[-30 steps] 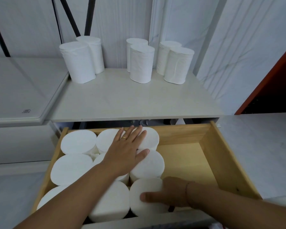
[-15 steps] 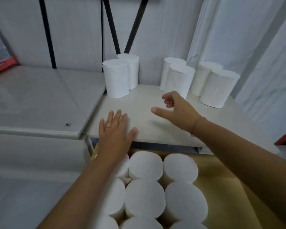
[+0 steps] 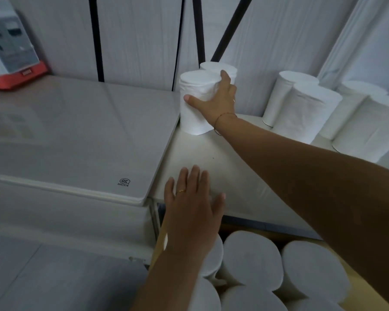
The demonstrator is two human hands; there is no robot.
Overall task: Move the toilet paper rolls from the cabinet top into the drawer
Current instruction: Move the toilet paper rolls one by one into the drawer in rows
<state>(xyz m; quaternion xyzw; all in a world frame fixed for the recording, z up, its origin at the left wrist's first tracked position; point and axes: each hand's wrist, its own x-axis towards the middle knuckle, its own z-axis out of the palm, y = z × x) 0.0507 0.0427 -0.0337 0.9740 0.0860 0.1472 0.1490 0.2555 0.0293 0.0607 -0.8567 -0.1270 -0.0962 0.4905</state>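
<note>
right hand (image 3: 218, 101) reaches far forward, arm stretched across the cabinet top (image 3: 211, 158), fingers wrapped round the front roll (image 3: 194, 104) of the left pair, thumb on its near side, fingers over the top edge. roll upright on the top, touching the back roll (image 3: 218, 67). left hand (image 3: 192, 211) flat, palm down, fingers straight and slightly spread, over the front edge of the top, holding nothing. four more rolls (image 3: 305, 111) upright at right. drawer rolls (image 3: 252, 259) packed upright below.
</note>
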